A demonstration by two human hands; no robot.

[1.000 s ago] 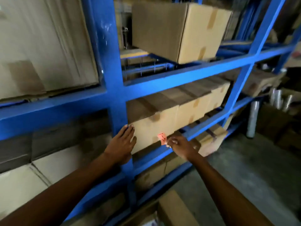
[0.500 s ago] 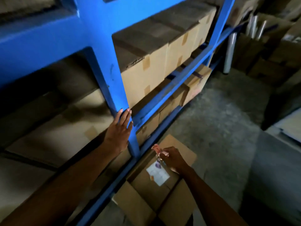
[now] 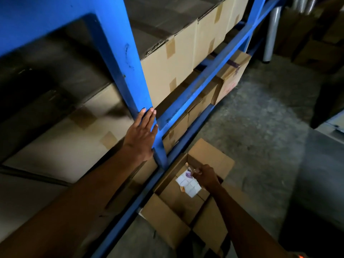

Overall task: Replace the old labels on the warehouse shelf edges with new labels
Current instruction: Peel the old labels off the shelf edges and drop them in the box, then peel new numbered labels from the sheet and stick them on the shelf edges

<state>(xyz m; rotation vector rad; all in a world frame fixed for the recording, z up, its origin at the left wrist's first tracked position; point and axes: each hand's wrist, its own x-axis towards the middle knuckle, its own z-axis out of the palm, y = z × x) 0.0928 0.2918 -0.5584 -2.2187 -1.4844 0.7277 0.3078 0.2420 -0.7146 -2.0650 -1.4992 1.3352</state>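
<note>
Your right hand reaches down into the open box on the floor, its grip narrow, fingers pinched on a small scrap that is too blurred to name for certain; it looks like a peeled label. Just under it lies a white sheet of blank labels, with an orange scrap beside it in the box. I judge you are between steps: one old label looks to be off and going into the box, and a new one has yet to be picked from the sheet and stuck on.

Your left hand rests flat against the blue post, fingers straight, holding nothing.

No label shows on the beam to the right of the post, so the fresh one is not yet on there, as far as this view tells. How many edges are left cannot be told from here.

The rack holds taped cartons on the shelf above the beam and more below it. The floor is bare grey concrete, rough and dim. Far right, a grey pole stands beside more stacked boxes in shadow.
</note>
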